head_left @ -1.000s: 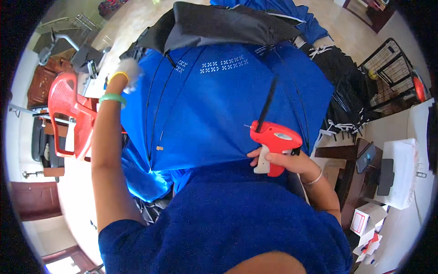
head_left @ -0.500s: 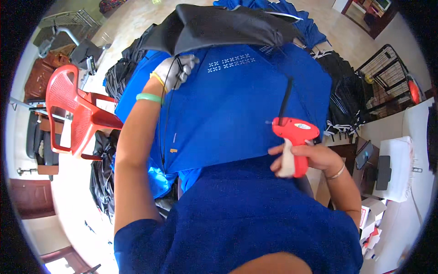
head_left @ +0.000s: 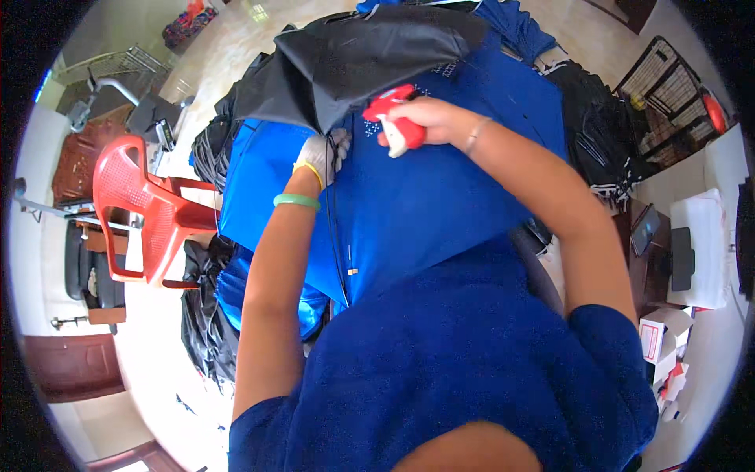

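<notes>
A large blue umbrella canopy (head_left: 448, 197) with thin dark ribs and a white printed pattern lies spread in front of me. Black fabric (head_left: 370, 51) folds over its far side and comes to a point in the middle. My left hand (head_left: 322, 157), in a pale glove, closes around a rib just below that point. A red and white tagging gun (head_left: 405, 135) is gripped in my right hand (head_left: 429, 118). Its front end reaches the edge of the black fabric, to the right of my left hand. Whether its tip touches the cloth is hidden.
A red plastic chair (head_left: 153, 212) stands at the left. Dark folded umbrellas (head_left: 594, 126) are piled to the right, near a black wire cage (head_left: 664, 86). Black and blue fabric bundles (head_left: 208, 315) lie at the lower left. White boxes (head_left: 664, 338) sit at the right.
My right hand has carried the tagging gun up and left, from close to my body to the black fabric. My left hand appears a little further right and lower, still at the rib.
</notes>
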Tool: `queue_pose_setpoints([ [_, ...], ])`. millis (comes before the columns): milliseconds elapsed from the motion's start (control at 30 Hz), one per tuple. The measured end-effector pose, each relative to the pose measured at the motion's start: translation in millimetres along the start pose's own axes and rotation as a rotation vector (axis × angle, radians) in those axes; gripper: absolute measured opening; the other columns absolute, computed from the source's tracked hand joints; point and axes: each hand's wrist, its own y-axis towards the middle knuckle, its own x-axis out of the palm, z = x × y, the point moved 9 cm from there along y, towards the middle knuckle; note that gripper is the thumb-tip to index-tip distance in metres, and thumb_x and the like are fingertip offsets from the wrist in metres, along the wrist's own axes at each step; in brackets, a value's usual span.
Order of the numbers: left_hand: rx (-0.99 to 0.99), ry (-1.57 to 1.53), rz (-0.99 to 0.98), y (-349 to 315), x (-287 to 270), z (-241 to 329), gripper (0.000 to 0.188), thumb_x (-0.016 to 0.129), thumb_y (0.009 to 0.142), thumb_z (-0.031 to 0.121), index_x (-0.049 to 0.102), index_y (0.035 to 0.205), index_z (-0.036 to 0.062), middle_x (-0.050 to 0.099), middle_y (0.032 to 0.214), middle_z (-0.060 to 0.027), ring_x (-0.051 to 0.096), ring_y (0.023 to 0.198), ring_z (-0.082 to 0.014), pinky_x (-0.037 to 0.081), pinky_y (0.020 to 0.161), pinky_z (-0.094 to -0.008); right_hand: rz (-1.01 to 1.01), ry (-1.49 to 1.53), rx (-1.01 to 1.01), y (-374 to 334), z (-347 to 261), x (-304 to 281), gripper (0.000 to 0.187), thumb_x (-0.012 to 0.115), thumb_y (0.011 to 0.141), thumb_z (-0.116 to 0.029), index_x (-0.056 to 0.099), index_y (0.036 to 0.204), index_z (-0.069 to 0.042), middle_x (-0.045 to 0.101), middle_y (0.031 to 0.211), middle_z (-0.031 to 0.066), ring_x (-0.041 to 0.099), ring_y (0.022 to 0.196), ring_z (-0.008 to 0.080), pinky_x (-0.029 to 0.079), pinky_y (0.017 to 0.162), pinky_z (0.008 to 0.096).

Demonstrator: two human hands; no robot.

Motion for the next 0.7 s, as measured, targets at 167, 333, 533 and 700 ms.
queue_pose_setpoints([
  [167, 0.009, -0.066, -0.017, 13.9, 1.0, -7.3, 0.019, 0.05, 0.086, 0.026, 0.056, 0.082, 0.0085, 0.048, 0.061, 0.0032, 0.04, 0.043, -0.0083, 0.029, 0.037, -0.0219, 0.151, 0.161, -0.081, 48.3, 27.1, -14.9, 0.028, 0.048, 0.083, -0.011, 0.046, 0.107, 0.003, 0.057, 0.09, 0.0206, 0.061, 0.078, 0.0318, 0.052, 0.068, 0.0444],
  [333, -0.044, -0.079, -0.02, 15.4, 2.1, -14.6, 0.017, 0.052, 0.084, 0.029, 0.055, 0.085, 0.012, 0.047, 0.062, 0.0056, 0.04, 0.043, -0.0072, 0.031, 0.035, -0.0216, 0.283, -0.028, -0.273, 53.2, 23.1, -15.5, 0.023, 0.048, 0.082, -0.01, 0.047, 0.102, 0.002, 0.057, 0.085, 0.0184, 0.061, 0.073, 0.0309, 0.052, 0.065, 0.0428],
  [533, -0.007, -0.103, -0.03, 25.7, -0.2, -18.2, 0.016, 0.052, 0.085, 0.024, 0.057, 0.084, 0.0092, 0.051, 0.064, 0.0019, 0.043, 0.045, -0.009, 0.032, 0.038, -0.0219, 0.349, -0.33, -0.214, 49.7, 20.7, -12.8, 0.02, 0.049, 0.083, -0.011, 0.048, 0.098, 0.002, 0.057, 0.086, 0.0173, 0.062, 0.072, 0.0309, 0.052, 0.063, 0.0408],
  [700, 0.019, -0.12, 0.001, 22.5, -1.1, -14.9, 0.016, 0.053, 0.085, 0.025, 0.057, 0.082, 0.0093, 0.051, 0.064, 0.0009, 0.044, 0.045, -0.0097, 0.033, 0.037, -0.0228, 0.304, -0.136, -0.254, 54.4, 29.9, -20.6, 0.021, 0.053, 0.082, -0.016, 0.053, 0.094, 0.001, 0.06, 0.078, 0.0143, 0.063, 0.063, 0.029, 0.051, 0.052, 0.0405],
])
